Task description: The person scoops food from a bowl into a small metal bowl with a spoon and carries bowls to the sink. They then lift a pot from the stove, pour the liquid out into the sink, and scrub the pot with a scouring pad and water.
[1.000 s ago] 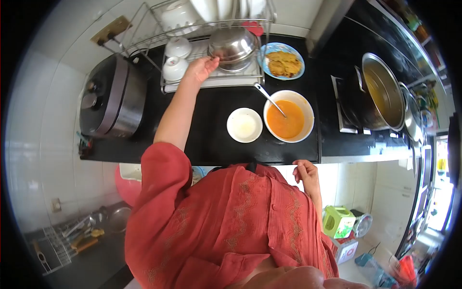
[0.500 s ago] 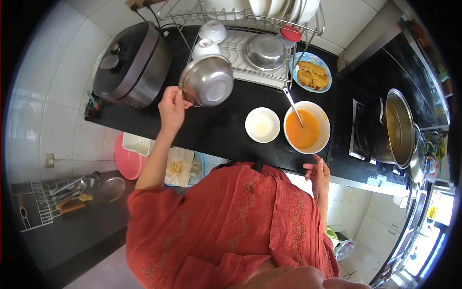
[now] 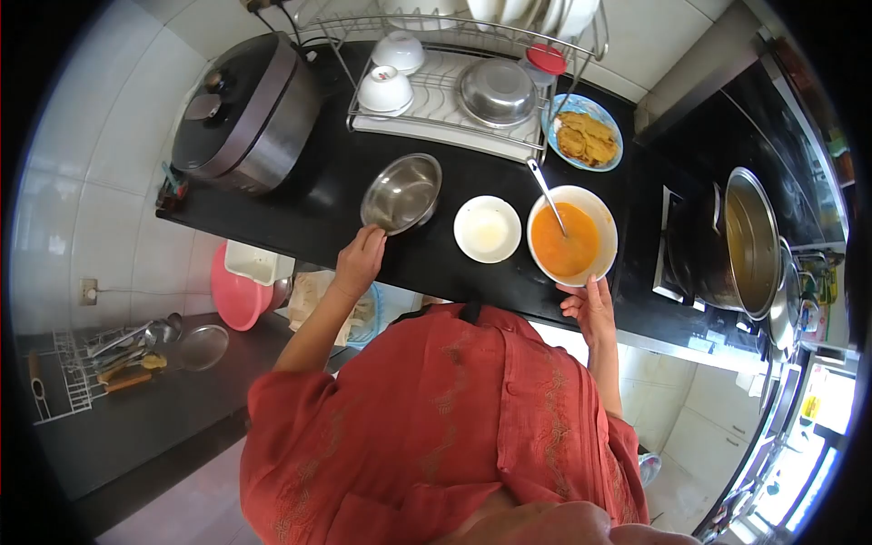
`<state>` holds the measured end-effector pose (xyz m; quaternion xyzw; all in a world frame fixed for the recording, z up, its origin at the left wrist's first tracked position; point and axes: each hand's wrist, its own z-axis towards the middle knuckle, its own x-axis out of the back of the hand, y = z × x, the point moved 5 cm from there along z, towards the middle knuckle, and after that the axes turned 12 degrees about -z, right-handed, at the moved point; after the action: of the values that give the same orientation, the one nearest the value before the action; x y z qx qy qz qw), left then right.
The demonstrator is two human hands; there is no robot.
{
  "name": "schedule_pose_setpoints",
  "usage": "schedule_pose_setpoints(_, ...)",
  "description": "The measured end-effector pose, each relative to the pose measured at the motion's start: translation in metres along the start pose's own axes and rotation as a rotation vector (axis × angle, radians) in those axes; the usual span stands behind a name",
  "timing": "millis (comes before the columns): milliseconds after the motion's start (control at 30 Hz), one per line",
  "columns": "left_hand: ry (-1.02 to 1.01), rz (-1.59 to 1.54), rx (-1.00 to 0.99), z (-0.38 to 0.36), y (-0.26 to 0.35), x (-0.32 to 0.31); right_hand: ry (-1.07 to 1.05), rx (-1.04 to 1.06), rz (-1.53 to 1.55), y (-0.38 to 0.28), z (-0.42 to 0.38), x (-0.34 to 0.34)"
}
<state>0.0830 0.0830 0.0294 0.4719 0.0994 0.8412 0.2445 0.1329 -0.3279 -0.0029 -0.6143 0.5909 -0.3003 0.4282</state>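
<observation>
My left hand (image 3: 361, 261) pinches the near rim of a steel bowl (image 3: 400, 195), which is turned with its inside facing up, close over the black counter. To its right stands a small white bowl (image 3: 487, 227) with a little pale residue in it. My right hand (image 3: 591, 306) grips the near edge of a larger white bowl (image 3: 610, 238), thumb at the rim and fingers against its side. Orange liquid (image 3: 559, 250), like beaten egg, fills part of that bowl. A metal spoon (image 3: 542, 182) leans in it, handle toward the back.
Behind is a dish rack (image 3: 436, 127) with upturned white bowls, another steel bowl (image 3: 499, 92) and a red-lidded jar (image 3: 545, 62). A blue plate (image 3: 551, 145) of fried food lies beside it. An electric cooker (image 3: 241, 113) stands left; a large pot (image 3: 708, 245) sits on the stove at right.
The steel bowl has come down from the rack's front toward me and turned from upside down to inside up. My right hand has moved up onto the large white bowl.
</observation>
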Motion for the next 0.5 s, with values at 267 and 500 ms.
schedule_pose_setpoints(267,-0.153,-0.026,0.035,-0.014,0.015,-0.008,0.528,0.353,-1.079,-0.088,-0.028,0.027)
schedule_pose_setpoints(500,-0.312,-0.653,0.34,0.005,0.076,-0.021,0.222,0.724,-1.506,-0.144,0.047,-0.061)
